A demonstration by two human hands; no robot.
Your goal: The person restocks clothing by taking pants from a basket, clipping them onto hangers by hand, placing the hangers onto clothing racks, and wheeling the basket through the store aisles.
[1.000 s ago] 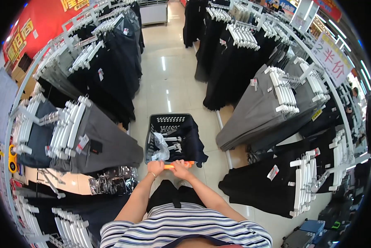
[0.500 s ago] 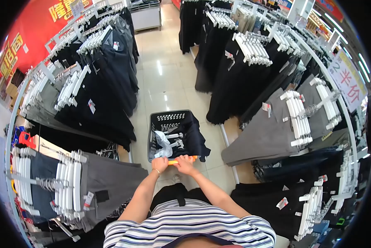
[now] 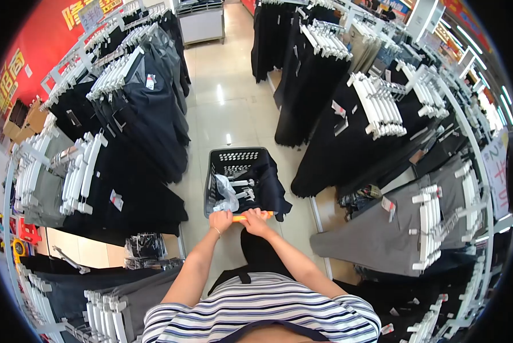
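Just beyond the hands [image 3: 238, 222], clamped on its orange handle [image 3: 239, 218], sits the basket [image 3: 212, 184].

Both arms reach forward and slightly inward, left hand [image 3: 221, 220] and right hand [image 3: 256, 222] close together, fingers curled, a thin band around the left wrist [image 3: 215, 231].

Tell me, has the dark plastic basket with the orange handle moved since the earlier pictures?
Yes, forward along the aisle: the hems of the grey garments hanging on the right were beside the basket; now they are behind its handle.
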